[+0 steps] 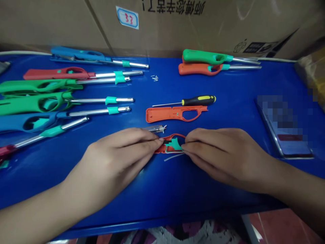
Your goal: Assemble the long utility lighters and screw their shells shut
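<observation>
An orange lighter half-shell [160, 149] with a teal trigger [174, 144] in it lies between my two hands. My left hand [119, 152] closes its fingertips on the shell's left part. From the other side, my right hand [223, 152] pinches the right part, close to the trigger. A thin clear tube [172, 157] sticks out below the shell near my right fingertips. Just behind my left fingers lies a clear fuel tank [154, 128], partly covered. Beyond it are the matching orange half-shell [162, 114] and a black-and-yellow screwdriver [199, 100].
Several long-necked lighters in blue, red and green [48, 101] lie along the left. A green lighter [203, 57] and an orange lighter [195, 69] are at the back right. Small metal pins [154, 78] lie behind the screwdriver. A phone [286, 132] rests right; a cardboard box [165, 30] stands behind.
</observation>
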Action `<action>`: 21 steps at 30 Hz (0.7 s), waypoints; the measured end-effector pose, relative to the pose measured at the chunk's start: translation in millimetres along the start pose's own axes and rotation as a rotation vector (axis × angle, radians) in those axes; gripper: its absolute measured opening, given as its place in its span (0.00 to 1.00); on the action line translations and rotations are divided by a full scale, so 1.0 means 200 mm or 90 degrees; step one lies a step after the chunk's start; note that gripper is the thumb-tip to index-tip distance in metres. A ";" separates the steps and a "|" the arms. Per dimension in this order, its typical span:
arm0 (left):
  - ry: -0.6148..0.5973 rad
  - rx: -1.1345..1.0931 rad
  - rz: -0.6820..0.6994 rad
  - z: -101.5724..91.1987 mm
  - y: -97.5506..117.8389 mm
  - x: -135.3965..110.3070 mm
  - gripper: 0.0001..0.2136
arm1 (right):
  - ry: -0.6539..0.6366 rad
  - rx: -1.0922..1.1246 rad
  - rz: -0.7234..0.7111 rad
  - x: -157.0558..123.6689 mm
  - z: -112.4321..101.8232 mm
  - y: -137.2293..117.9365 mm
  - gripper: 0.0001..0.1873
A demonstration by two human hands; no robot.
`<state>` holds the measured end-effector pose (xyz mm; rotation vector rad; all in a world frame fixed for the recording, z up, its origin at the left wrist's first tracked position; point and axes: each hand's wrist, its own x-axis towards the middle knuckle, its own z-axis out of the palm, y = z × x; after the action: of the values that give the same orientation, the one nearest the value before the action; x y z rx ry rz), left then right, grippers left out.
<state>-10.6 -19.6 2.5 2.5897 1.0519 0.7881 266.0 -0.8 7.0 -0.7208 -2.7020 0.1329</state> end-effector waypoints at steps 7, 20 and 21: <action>-0.006 -0.009 0.007 -0.01 0.01 0.01 0.10 | -0.003 -0.005 -0.008 -0.01 -0.01 0.01 0.11; 0.000 -0.042 -0.005 0.01 -0.01 0.02 0.07 | -0.041 0.019 0.016 -0.02 -0.02 -0.01 0.13; 0.003 -0.040 -0.003 0.01 -0.01 0.02 0.07 | -0.039 0.017 0.017 -0.02 -0.02 -0.01 0.13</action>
<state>-8.1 -14.5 1.5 2.5337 1.0181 0.8121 269.2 -4.3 10.0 -0.7558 -2.7432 0.2008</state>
